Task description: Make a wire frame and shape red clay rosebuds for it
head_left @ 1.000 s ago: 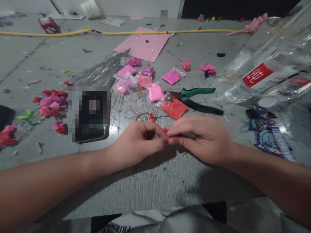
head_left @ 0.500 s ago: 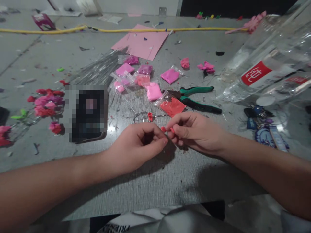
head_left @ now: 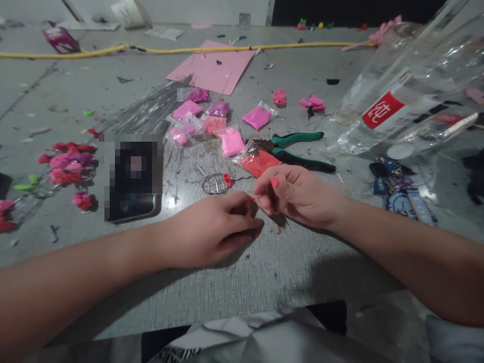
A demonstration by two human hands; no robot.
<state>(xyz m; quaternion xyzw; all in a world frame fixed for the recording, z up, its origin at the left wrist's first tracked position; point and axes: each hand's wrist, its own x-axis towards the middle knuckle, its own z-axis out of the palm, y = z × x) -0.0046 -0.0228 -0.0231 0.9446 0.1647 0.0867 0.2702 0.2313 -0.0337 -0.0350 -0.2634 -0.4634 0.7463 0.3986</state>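
Note:
My right hand (head_left: 302,194) is half curled above the table, with a small flattened piece of red clay (head_left: 275,182) at its thumb tip. Close beside it, my left hand (head_left: 223,227) is turned palm down with bent fingers. A red speck (head_left: 251,198) shows between the two hands, and another red bit (head_left: 257,234) peeps out under the left fingertips. What the left fingers pinch is hidden. Just beyond lies a wire piece with an oval loop (head_left: 215,183) and a small red clay flower (head_left: 227,180) on its stem. An open bag of red clay (head_left: 260,162) touches that stem's far end.
Green-handled pliers (head_left: 298,151) lie behind the hands, near several bags of pink clay (head_left: 232,141). A phone (head_left: 132,181) and clay flowers (head_left: 71,164) are at left. Plastic bottles (head_left: 385,111) and keys (head_left: 393,171) are at right. A yellow cable (head_left: 181,51) crosses the back.
My left hand has rolled palm down, its fingertips lower toward the table. My right hand has opened slightly, showing the red clay on its thumb. The view has shifted a little.

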